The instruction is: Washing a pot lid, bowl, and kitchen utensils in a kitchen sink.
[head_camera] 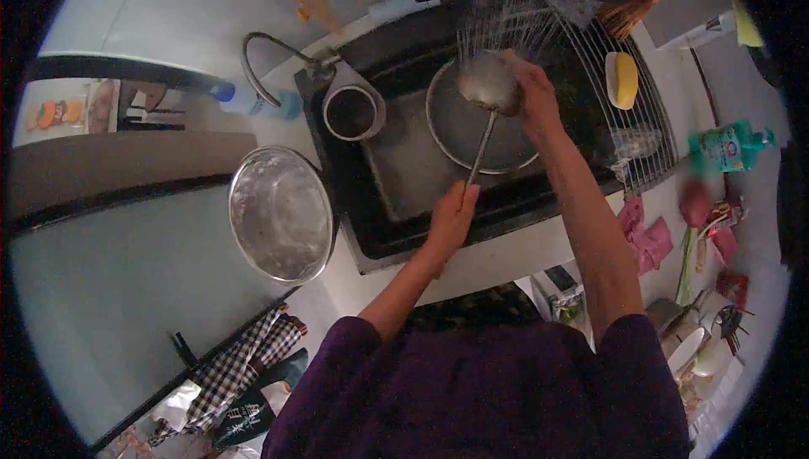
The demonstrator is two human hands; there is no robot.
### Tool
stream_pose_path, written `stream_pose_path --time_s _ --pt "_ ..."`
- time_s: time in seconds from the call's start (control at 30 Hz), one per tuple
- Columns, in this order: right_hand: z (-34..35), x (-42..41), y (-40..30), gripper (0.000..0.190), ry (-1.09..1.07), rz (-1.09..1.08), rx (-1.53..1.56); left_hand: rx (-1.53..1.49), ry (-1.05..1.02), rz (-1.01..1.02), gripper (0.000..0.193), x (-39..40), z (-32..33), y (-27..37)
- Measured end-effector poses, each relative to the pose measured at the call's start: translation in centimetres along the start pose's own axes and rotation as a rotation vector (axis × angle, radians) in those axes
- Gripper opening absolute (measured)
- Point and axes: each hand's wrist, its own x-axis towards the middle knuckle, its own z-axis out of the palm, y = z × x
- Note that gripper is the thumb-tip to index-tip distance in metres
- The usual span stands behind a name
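Observation:
In the sink, my left hand (pixel 452 216) is closed around the handle of a metal ladle (pixel 490 86). The ladle's round bowl is raised over a large round metal pan or basin (pixel 442 143) that stands in the dark sink (pixel 404 187). My right hand (pixel 537 96) is against the right side of the ladle's bowl; its fingers are partly hidden, and a pale edge shows at the fingertips. Water sprays in many thin streams (pixel 499 23) just beyond the bowl.
A metal bowl (pixel 281 216) stands left of the sink, near a curved faucet (pixel 249 67) and round strainer holder (pixel 351 115). Rightward, a wire rack (pixel 651 124) bears a yellow sponge (pixel 626 80); a green bottle (pixel 727 146), pink cloth (pixel 648 238) and whisk broom (pixel 638 7) lie around it.

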Motion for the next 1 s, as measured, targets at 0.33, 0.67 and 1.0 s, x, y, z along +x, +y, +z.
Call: stream_pose_path --time_s 0.33,0.67,1.0 --pt "5.1 -0.9 -4.2 0.026 -0.272 -0.686 -0.824 -0.946 -0.112 -0.113 0.020 7.1 1.3 7.7" --pt "4.1 -5.2 -4.7 0.011 -0.095 -1.018 -1.213 -0.862 0.201 -0.113 0.022 11.0 0.0 6.3" --pt "-2.5 -1.4 -0.3 0.016 0.418 -0.553 -0.669 -1.195 0.168 0.176 0.012 9.5 0.9 6.3"
